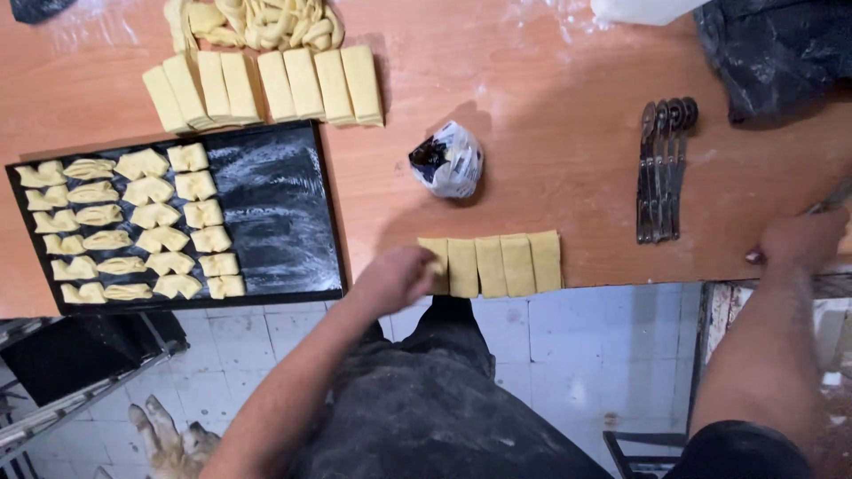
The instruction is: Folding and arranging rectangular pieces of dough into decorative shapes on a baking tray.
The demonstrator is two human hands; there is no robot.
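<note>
A row of several yellow dough strips (501, 263) lies at the near edge of the orange table (532, 133). My left hand (395, 277) rests on the leftmost strip, its fingers curled over it. At the table's right edge, my right hand (803, 239) is closed around a thin metal tool that pokes out to the upper right. A black baking tray (275, 208) at the left holds several rows of folded dough pieces (133, 226) on its left half; its right half is dusted with flour.
More dough strips (266, 87) and a heap of scraps (257, 22) lie at the back. A crumpled paper bag (448, 160) sits mid-table. A multi-wheel pastry cutter (661, 168) and a black plastic bag (777, 53) are at the right. Tiled floor below.
</note>
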